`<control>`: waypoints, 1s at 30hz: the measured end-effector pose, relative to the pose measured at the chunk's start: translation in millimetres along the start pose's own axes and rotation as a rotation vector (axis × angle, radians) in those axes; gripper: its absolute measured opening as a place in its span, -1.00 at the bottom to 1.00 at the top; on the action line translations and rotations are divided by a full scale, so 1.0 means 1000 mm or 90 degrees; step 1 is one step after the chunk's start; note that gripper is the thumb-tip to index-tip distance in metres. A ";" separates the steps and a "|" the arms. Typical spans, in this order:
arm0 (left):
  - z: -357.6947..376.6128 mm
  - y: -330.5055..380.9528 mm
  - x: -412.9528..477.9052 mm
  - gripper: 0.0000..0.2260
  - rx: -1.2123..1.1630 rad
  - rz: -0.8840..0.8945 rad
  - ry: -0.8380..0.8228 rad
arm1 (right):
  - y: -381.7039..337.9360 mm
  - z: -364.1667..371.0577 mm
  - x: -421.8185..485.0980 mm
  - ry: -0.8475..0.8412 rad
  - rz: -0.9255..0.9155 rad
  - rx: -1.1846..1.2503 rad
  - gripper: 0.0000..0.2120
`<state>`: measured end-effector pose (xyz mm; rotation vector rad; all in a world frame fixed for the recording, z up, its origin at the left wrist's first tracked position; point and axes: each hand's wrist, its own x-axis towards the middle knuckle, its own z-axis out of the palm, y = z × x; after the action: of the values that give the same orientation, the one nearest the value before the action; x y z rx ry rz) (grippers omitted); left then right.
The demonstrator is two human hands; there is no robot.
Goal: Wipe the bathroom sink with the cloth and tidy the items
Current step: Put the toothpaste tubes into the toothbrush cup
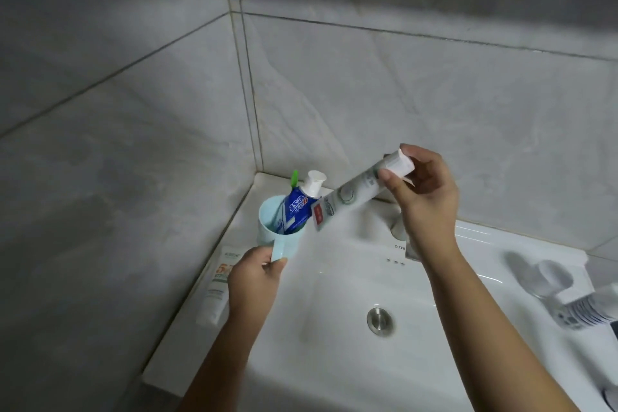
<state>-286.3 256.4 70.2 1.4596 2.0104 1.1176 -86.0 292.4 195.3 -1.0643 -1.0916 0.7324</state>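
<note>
Sink (pixel 334 361) below, cup (pixel 267 227) gripped at its handle by left hand (pixel 254 281), white tube (pixel 354 194) pinched by right hand (pixel 424 204); tube may be dropped if cup rim is missed.

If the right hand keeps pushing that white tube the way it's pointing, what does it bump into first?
Probably the blue toothpaste tube standing in the light blue plastic cup. The right hand aims its long white tube down-left at the cup held by the left hand. Depth is unclear, so it may slide past.
</note>
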 end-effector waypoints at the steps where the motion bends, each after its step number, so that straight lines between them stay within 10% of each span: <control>1: 0.000 0.001 -0.001 -0.88 0.003 -0.001 -0.001 | -0.003 0.003 -0.001 -0.012 -0.006 0.008 -0.65; 22: -0.004 -0.013 0.001 -0.94 -0.019 0.013 0.019 | 0.081 0.085 -0.028 -0.207 -0.136 -0.349 -0.68; 30: 0.009 -0.043 0.055 -0.56 -0.089 -0.041 -0.015 | 0.113 0.076 0.001 -0.174 -0.036 -0.394 -0.72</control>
<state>-325.3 305.1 37.4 1.3228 1.9086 1.1832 -154.8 355.8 95.9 -1.4704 -1.6388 0.5082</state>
